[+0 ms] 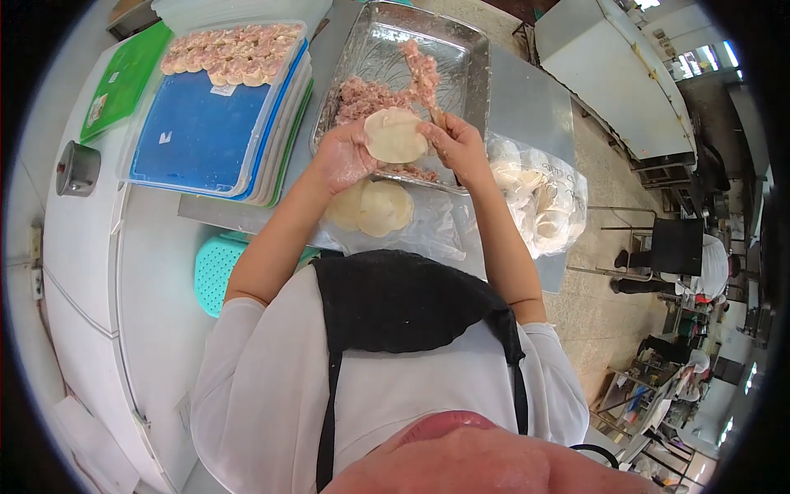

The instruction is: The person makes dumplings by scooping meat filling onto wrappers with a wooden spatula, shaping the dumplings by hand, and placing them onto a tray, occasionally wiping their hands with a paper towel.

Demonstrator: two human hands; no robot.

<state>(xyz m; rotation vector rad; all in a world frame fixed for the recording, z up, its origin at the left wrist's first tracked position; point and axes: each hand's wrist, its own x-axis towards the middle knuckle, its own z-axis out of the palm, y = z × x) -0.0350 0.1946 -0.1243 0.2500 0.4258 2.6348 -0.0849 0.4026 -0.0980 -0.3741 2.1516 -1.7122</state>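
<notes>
A round, pale dumpling wrapper [396, 137] lies across the fingers of my left hand [344, 155], which grips its left edge. My right hand [457, 149] is closed around a thin wooden spatula [438, 120], and its fingertips touch the wrapper's right edge. The spatula points away from me toward a strip of pink minced meat [422, 70]; whether that meat sticks to it I cannot tell. Both hands are over the near part of a metal tray [477, 58] that holds more minced meat [362, 100]. More loose wrappers [384, 207] lie on clear plastic just in front of me.
To the left, stacked plastic trays carry a blue sheet [193, 132] with rows of filled dumplings [234, 51]. A green lid [123, 82] and a metal pot [79, 169] stand farther left. Bagged wrappers [539, 198] lie right. A turquoise basket [218, 272] sits below; people work far right.
</notes>
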